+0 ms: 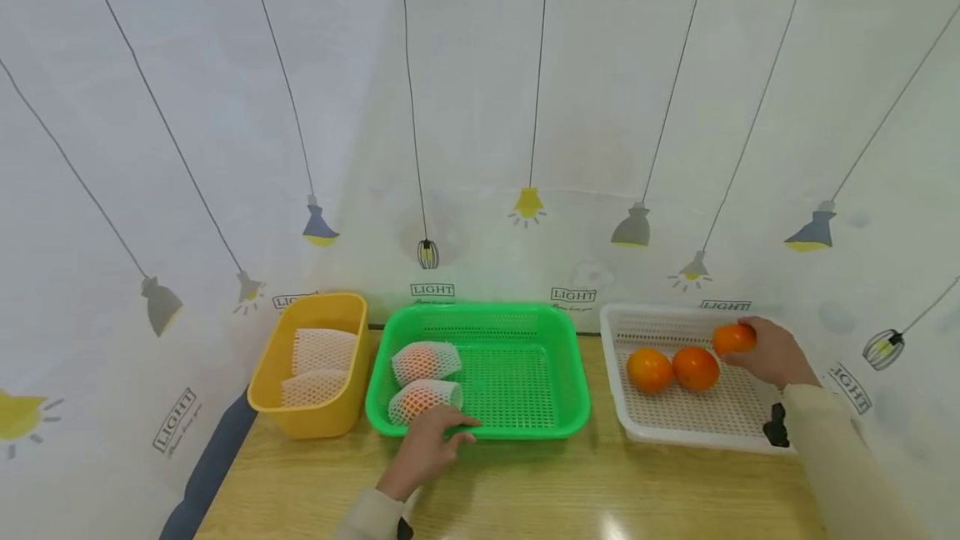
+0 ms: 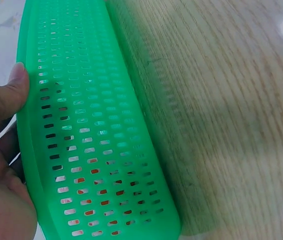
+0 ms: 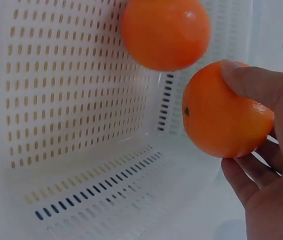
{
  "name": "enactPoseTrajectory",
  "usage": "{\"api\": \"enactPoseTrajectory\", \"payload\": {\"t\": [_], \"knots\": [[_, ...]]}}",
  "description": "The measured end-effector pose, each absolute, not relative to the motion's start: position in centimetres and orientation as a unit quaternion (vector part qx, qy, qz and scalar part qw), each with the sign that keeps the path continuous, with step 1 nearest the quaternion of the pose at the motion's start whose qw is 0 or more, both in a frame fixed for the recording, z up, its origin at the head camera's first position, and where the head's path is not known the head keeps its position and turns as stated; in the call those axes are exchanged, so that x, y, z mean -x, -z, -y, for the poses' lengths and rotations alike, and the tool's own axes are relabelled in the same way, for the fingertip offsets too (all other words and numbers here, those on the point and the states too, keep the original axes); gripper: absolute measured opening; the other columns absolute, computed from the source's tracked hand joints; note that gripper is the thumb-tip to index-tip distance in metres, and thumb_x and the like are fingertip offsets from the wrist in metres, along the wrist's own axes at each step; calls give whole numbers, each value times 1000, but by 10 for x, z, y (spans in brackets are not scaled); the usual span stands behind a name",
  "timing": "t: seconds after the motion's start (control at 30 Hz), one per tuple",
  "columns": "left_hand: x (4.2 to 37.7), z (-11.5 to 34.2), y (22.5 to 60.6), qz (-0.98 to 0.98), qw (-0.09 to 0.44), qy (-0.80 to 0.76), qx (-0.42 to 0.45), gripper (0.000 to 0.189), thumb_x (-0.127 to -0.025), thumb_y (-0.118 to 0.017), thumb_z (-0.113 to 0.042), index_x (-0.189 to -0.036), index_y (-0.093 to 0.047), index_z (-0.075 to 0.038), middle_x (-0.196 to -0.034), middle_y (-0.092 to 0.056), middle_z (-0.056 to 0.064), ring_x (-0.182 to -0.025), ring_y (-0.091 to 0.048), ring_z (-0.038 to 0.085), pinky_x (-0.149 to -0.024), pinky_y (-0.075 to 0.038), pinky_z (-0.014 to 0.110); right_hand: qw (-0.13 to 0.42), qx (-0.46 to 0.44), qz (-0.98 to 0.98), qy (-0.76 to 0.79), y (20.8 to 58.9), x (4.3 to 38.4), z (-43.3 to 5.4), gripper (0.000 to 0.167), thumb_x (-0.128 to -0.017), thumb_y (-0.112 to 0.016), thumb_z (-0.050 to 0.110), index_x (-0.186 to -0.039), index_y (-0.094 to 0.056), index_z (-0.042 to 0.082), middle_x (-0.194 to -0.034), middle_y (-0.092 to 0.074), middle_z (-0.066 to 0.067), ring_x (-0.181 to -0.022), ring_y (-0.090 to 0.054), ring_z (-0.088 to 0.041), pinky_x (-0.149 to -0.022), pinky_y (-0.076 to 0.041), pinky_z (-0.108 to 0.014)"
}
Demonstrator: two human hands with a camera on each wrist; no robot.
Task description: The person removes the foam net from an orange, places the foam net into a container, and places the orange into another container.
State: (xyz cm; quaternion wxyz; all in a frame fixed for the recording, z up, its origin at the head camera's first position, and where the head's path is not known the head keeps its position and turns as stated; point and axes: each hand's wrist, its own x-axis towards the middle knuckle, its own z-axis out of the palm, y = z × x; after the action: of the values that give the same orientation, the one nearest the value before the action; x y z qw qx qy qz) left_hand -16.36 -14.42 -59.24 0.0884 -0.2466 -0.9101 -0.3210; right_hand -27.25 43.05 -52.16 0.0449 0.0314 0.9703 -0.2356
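A person works over 3 containers lined up on a wood-grain surface (image 1: pixel 525 486), with 3 bare oranges at the right. The right hand (image 1: pixel 771 354) has its grip closed around 1 orange (image 1: pixel 730 341), thumb on one side and fingers on the other, over the right part of the white basket (image 1: pixel 697 440); a small green spot shows on the fruit in the right wrist view. The other 2 loose oranges (image 1: pixel 649 371) rest side by side inside that basket, left of the held fruit. At center, the left hand (image 1: pixel 427 450) has its grip closed on the front rim of the green basket (image 1: pixel 517 432), holding only that edge. In its left half lie 2 netted fruits (image 1: pixel 423 363), 1 behind the other, each in a white foam sleeve. At far left, the yellow bin (image 1: pixel 315 423) contains at least 2 foam nets (image 1: pixel 324 350); whether more lie beneath cannot be told. The wall covering (image 1: pixel 480 107) behind bears printed hanging lamps and 6 "LIGHT" labels.
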Motion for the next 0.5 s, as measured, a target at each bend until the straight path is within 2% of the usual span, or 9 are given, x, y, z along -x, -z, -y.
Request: {"api": "enactPoseTrajectory", "payload": {"t": [0.27,0.5], "knots": [[165,145,592,910,76,328,241,22,-88,-79,-20,-110,-80,-20,-103,-78,-8,-96,-72,13,-87,-59,34,117,-65,-967,216,531,279,-443,96,-81,-85,35,-146,-35,-16,-139,-45,-43,-112,-53,-56,-92,-48,-71],[164,145,590,908,72,334,241,22,-88,-79,-19,-110,-81,-19,-103,-78,-6,-96,-72,14,-86,-59,33,150,-76,-966,199,548,283,-452,101,-77,-86,41,-143,-37,-17,-137,-47,-43,-111,-52,-55,-99,-43,-73]]}}
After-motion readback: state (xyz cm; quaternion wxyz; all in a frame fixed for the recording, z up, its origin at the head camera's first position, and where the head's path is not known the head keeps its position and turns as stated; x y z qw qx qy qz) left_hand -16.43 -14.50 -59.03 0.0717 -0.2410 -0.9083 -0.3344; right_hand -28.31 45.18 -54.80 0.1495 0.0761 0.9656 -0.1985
